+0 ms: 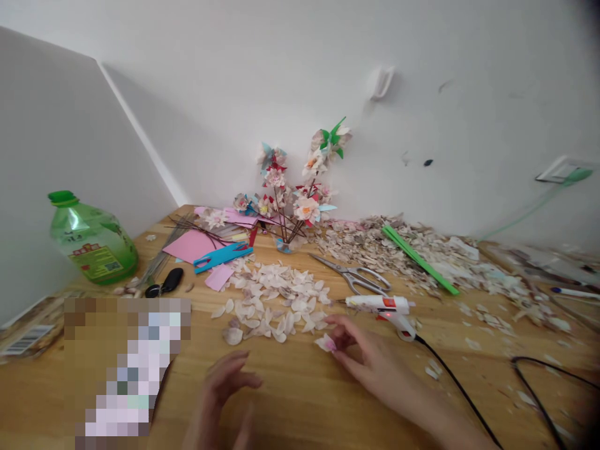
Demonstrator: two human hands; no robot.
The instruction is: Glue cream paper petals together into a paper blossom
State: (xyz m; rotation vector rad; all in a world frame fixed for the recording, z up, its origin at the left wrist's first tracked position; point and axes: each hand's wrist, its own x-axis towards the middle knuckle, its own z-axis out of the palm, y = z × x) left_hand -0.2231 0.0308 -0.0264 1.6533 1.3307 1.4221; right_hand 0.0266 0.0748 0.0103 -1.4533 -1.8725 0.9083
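My right hand point(360, 353) rests on the wooden table point(304, 400), its fingertips pinched on a small pinkish shell flower piece point(327, 342) beside a spread of loose pale shell petals point(276, 303). My left hand point(225, 381) hovers low near the front edge, fingers loosely curled and apart, holding nothing. A white hot glue gun point(382, 307) lies just beyond my right hand, its red light on and its black cord point(450, 381) trailing right.
Silver scissors point(356, 278) lie behind the glue gun. A vase of shell flowers point(293, 206) stands by the wall. A green bottle point(89, 240) stands far left. Pink paper point(192, 245), a blue strip, green sticks point(417, 259) and heaps of shell scraps point(375, 240) cover the back.
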